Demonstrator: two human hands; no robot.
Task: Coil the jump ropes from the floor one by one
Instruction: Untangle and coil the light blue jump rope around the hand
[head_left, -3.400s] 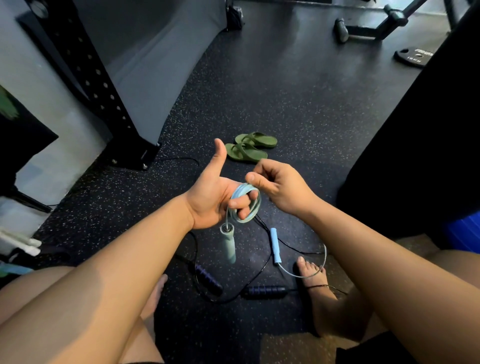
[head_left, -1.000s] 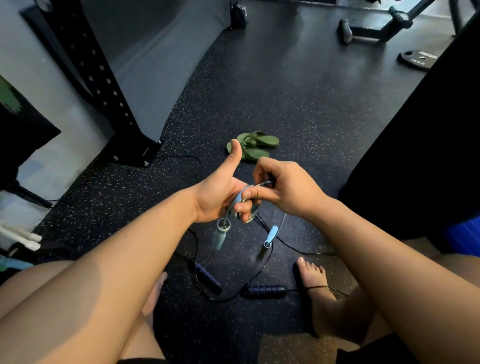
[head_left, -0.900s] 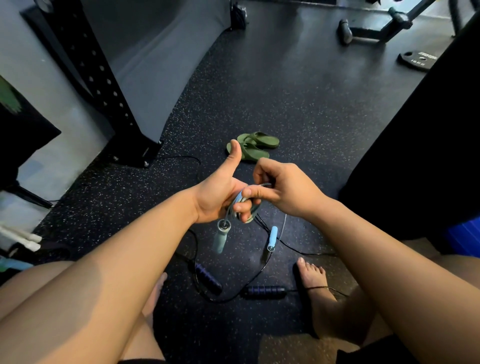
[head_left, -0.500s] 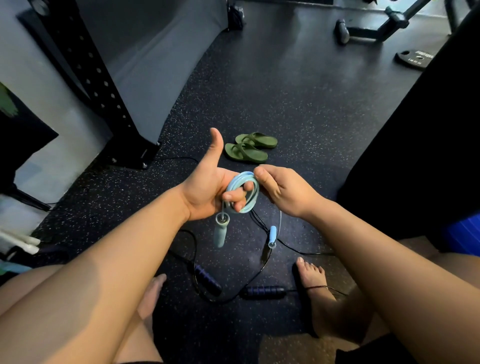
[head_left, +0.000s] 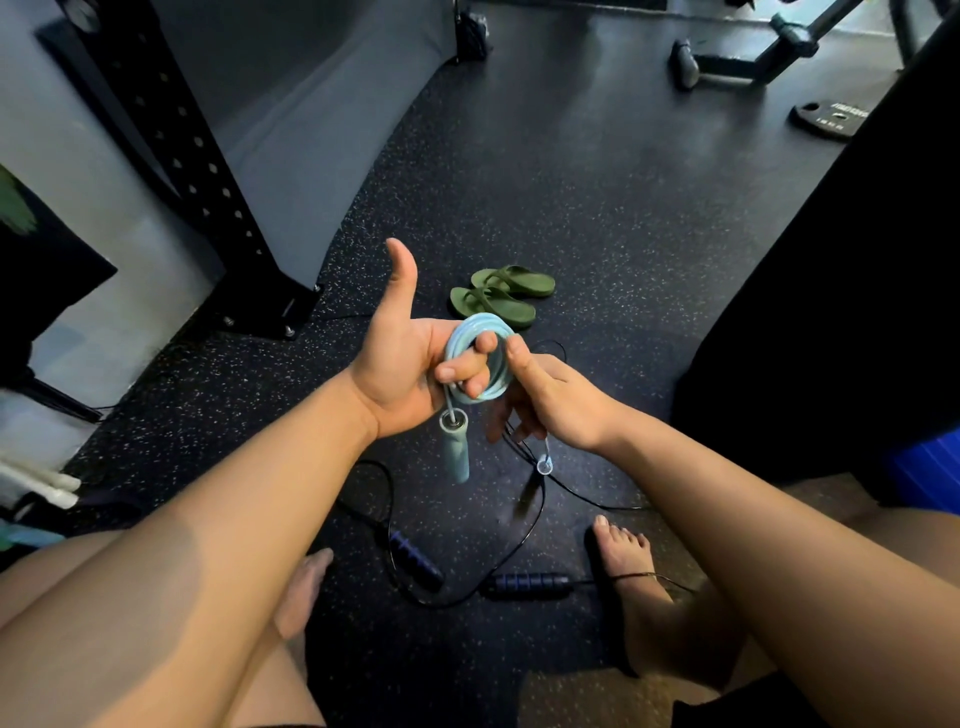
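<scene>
A light blue jump rope (head_left: 480, 332) is wound in several loops around the fingers of my left hand (head_left: 410, 369), thumb pointing up. One pale blue handle (head_left: 456, 451) dangles below that hand. My right hand (head_left: 545, 397) pinches the rope's free end beside the coil, and the second handle (head_left: 544, 464) hangs just under it. A black jump rope (head_left: 524, 540) with two dark blue handles (head_left: 415, 560) (head_left: 530, 581) lies uncoiled on the floor between my bare feet.
Green flip-flops (head_left: 498, 296) lie on the speckled black rubber floor beyond my hands. A black perforated rack upright (head_left: 208, 171) stands at left, a dark padded block (head_left: 841, 291) at right, a weight plate (head_left: 831, 117) and bench legs at the far right.
The free end has been wound further onto my left hand, so the second handle has risen off the floor to just under my right hand. Both hands lifted slightly.
</scene>
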